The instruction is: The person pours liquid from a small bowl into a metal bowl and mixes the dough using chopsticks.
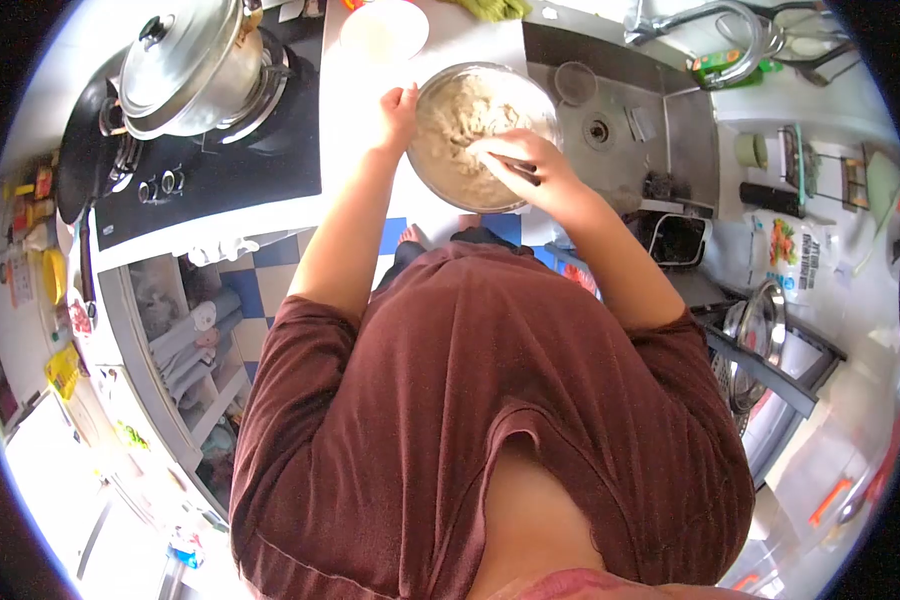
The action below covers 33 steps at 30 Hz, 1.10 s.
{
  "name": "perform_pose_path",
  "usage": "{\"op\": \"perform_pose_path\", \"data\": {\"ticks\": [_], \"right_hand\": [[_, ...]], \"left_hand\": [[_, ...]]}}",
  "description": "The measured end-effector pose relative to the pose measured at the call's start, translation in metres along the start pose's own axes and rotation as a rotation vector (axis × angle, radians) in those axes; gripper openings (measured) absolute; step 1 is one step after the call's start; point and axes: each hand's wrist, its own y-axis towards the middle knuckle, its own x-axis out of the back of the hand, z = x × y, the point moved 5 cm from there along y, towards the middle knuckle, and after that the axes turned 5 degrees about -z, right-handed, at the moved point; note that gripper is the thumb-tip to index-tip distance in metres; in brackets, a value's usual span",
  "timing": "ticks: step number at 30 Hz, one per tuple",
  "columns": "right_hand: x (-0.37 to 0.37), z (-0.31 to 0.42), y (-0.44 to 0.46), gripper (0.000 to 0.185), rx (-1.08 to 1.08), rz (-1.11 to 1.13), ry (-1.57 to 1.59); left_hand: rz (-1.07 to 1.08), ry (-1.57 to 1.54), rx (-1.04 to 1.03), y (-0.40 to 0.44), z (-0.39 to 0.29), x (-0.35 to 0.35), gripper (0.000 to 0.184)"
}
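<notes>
A wide metal bowl (432, 180) sits at the counter's edge beside the sink, partly filled with a pale, lumpy flour mixture (470, 110). My left hand (398, 118) is closed on the bowl's left rim, thumb up. Over the right part of the bowl, the fingers of my right hand (535, 170) are closed round what look like chopsticks (513, 161). Their lower ends cannot be made out against the mixture.
Left of the counter, a lidded steel pot (185, 75) stands on the black stove (270, 170). A white plate (385, 30) lies behind the bowl. To the right is a steel sink (690, 120) with a strainer (575, 84) and a curved faucet (750, 45).
</notes>
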Motion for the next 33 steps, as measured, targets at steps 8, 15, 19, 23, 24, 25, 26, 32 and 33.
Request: {"op": "perform_pose_path", "data": {"ticks": [8, 15, 19, 23, 24, 25, 26, 32, 33], "right_hand": [[-0.006, 0.032, -0.002, 0.012, 0.076, 0.087, 0.007], [0.003, -0.064, 0.008, 0.017, -0.709, -0.163, 0.423], [0.046, -0.048, 0.008, 0.016, -0.602, -0.312, 0.104], [0.033, -0.044, 0.004, 0.015, -0.418, -0.387, 0.227], [0.023, -0.041, 0.007, 0.016, -0.36, -0.374, 0.234], [0.012, -0.033, 0.006, 0.017, -0.409, -0.204, 0.075], [0.004, -0.024, 0.009, 0.016, -0.223, -0.124, -0.134], [0.007, 0.0, 0.003, 0.014, -0.27, -0.093, 0.053], [0.012, -0.001, 0.001, 0.013, -0.279, -0.21, 0.03]], "left_hand": [[-0.029, -0.057, 0.007, 0.005, 0.013, -0.003, 0.04], [-0.02, -0.012, 0.02, 0.005, 0.01, -0.001, 0.04], [0.009, -0.03, 0.014, 0.008, 0.02, -0.003, 0.037], [0.073, 0.037, 0.035, 0.01, 0.022, 0.0, 0.034], [0.074, 0.03, 0.026, 0.01, 0.021, -0.001, 0.034], [0.073, 0.025, 0.038, 0.009, 0.021, -0.001, 0.034], [0.07, 0.019, 0.049, 0.009, 0.021, -0.001, 0.035], [-0.006, -0.046, 0.017, 0.003, 0.01, -0.003, 0.04], [-0.008, -0.041, 0.011, 0.004, 0.01, -0.002, 0.041]]}}
